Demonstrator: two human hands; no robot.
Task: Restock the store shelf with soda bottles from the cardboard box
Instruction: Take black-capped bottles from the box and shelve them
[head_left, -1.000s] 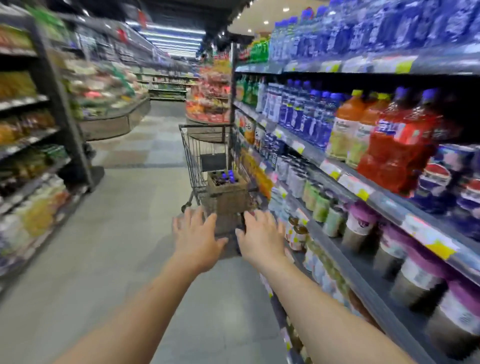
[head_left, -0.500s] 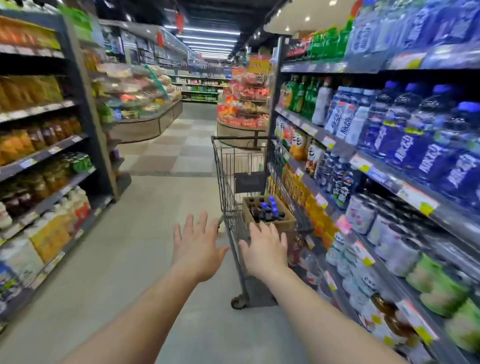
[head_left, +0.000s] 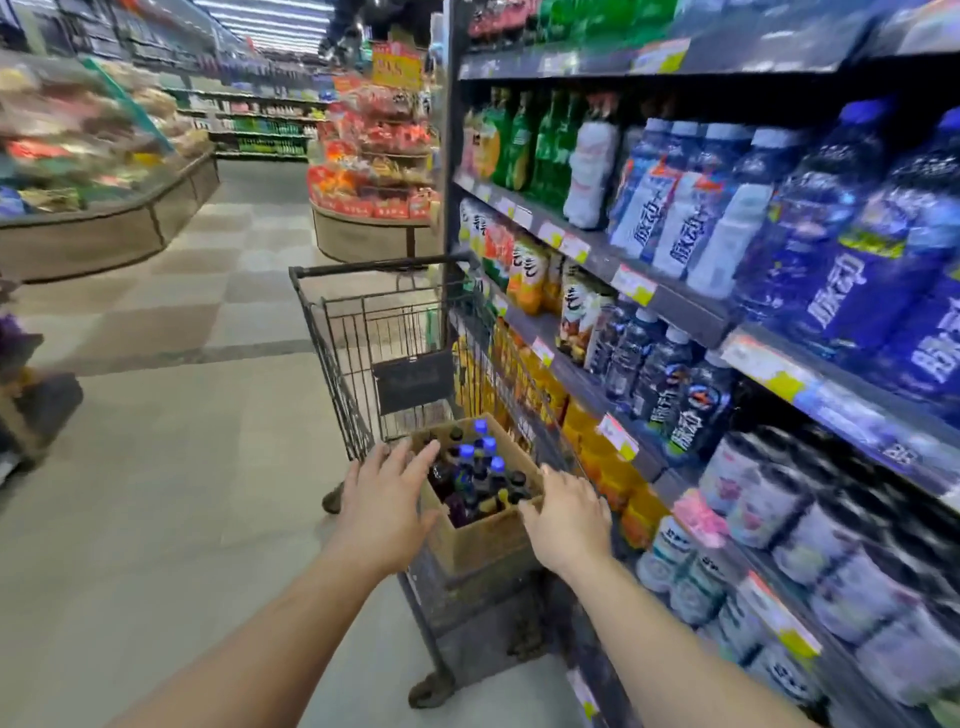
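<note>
A brown cardboard box (head_left: 480, 540) sits in a dark wire shopping cart (head_left: 358, 364) beside the drinks shelf (head_left: 670, 306). Several soda bottles (head_left: 480, 467) with blue and black caps stand upright inside the box. My left hand (head_left: 387, 499) reaches over the box's left edge with fingers spread and straight. My right hand (head_left: 566, 519) lies at the box's right near corner, fingers extended along the rim. Neither hand holds a bottle.
Shelves on the right carry blue, green and orange drink bottles with price tags along the edges. A round display stand (head_left: 374, 208) of red packets is beyond the cart. A low produce counter (head_left: 104, 228) lies at left. Open tiled aisle floor (head_left: 182, 467) spreads left of the cart.
I have walked up to the cart. Both hands have come forward from mid-air to the sides of the cardboard box, which is now much closer.
</note>
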